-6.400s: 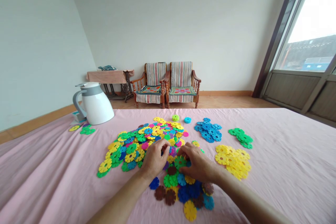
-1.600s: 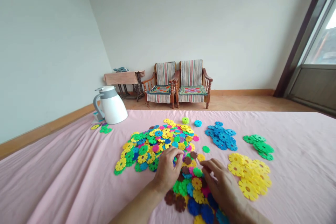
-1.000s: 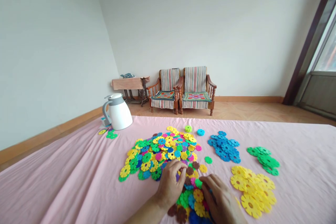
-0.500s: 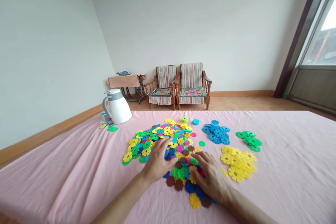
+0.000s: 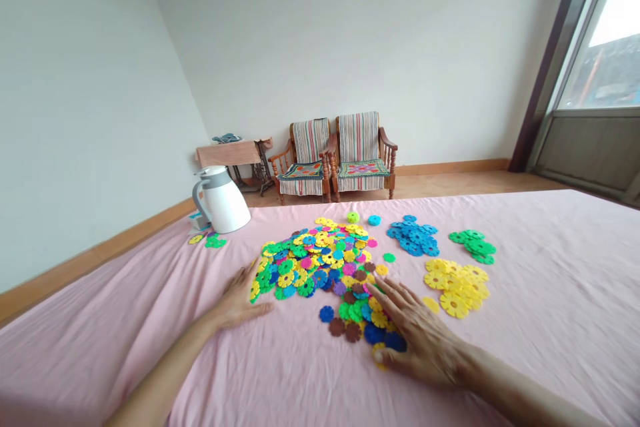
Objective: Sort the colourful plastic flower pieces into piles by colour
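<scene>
Left hand (image 5: 243,299) has moved off the heap's near middle to its left edge since half a second ago; right hand (image 5: 417,327) is now splayed over the near-right discs. I see both spread wide, no grip visible. By my read, blue pile (image 5: 414,237), green pile (image 5: 473,246) and yellow pile (image 5: 457,285) stand apart on table (image 5: 550,267); larger notched-disc heap (image 5: 310,260) between the hands remains mixed.

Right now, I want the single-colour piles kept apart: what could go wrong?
The right hand is spread over the near end of the mixed heap, close to the yellow pile; an outward sweep might push other colours into it. The left hand is at the heap's left edge, where overlapping discs could slide if pushed.
</scene>
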### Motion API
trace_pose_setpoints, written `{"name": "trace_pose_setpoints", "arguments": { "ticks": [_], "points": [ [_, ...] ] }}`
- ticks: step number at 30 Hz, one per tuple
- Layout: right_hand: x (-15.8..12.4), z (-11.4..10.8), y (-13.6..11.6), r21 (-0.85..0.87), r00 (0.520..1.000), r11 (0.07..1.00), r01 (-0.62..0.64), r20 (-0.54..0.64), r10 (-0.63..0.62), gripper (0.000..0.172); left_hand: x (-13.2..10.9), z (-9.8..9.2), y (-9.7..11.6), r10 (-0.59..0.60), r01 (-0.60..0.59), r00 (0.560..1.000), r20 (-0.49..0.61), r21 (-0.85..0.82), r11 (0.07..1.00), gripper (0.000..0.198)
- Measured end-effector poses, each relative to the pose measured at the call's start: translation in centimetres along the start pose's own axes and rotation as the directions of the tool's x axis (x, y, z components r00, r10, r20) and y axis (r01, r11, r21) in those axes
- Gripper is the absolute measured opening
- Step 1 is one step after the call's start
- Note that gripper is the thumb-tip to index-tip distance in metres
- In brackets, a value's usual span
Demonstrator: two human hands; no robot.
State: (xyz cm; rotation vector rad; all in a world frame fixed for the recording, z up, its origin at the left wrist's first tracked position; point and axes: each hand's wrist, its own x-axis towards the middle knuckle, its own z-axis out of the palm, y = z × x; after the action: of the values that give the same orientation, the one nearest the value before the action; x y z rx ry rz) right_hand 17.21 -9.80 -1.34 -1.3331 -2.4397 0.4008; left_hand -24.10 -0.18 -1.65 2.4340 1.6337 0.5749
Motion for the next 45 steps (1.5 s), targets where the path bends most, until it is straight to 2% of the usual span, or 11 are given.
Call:
{"name": "trace_pose_setpoints", "arguments": {
  "ticks": [4,10,15,19,23,30,38,41,45],
  "points": [
    [1.9,0.4,-1.4,0.012,0.998,0.998,0.065,-0.003,-0.065,0.092,1.8,0.3,0.8,0.013,-0.014,0.998,0.068,0.014,1.0,0.113],
    [3.4,0.2,-3.1,0.002,0.989,0.991,0.137,-0.06,-0.136,0.071,3.5,1.1,2.0,0.109,-0.109,0.994,0.025,-0.02,0.994,0.106],
    [3.3,0.5,-3.0,0.038,0.981,0.985,0.17,-0.107,-0.165,0.066,4.6,1.7,3.5,0.134,-0.134,0.991,-0.009,0.002,0.991,0.094],
    [3.6,0.6,-3.0,0.044,0.984,0.985,0.17,-0.069,-0.166,0.064,5.4,2.2,5.0,0.172,-0.172,0.985,-0.029,0.014,0.985,0.081],
    [3.8,0.7,-3.2,0.047,0.987,0.986,0.16,-0.011,-0.159,0.062,6.4,3.0,6.4,0.235,-0.235,0.972,-0.016,-0.007,0.972,0.078],
    [3.9,0.8,-3.5,0.043,0.981,0.981,0.192,0.019,-0.193,0.058,8.5,4.0,8.5,0.285,-0.284,0.958,0.014,-0.048,0.958,0.079],
    [5.4,2.0,-4.4,0.026,0.964,0.964,0.265,0.01,-0.265,0.054,11.2,5.5,11.9,0.389,-0.384,0.919,0.068,-0.071,0.92,0.082],
    [5.7,1.5,-4.8,0.049,0.96,0.96,0.277,0.027,-0.278,0.054,12.1,5.0,12.5,0.42,-0.412,0.9,0.112,-0.091,0.907,0.083],
    [4.4,-0.7,-4.0,0.084,0.965,0.961,0.263,-0.024,-0.262,0.053,11.9,2.8,12.2,0.439,-0.428,0.89,0.121,-0.108,0.897,0.084]
  ]
}}
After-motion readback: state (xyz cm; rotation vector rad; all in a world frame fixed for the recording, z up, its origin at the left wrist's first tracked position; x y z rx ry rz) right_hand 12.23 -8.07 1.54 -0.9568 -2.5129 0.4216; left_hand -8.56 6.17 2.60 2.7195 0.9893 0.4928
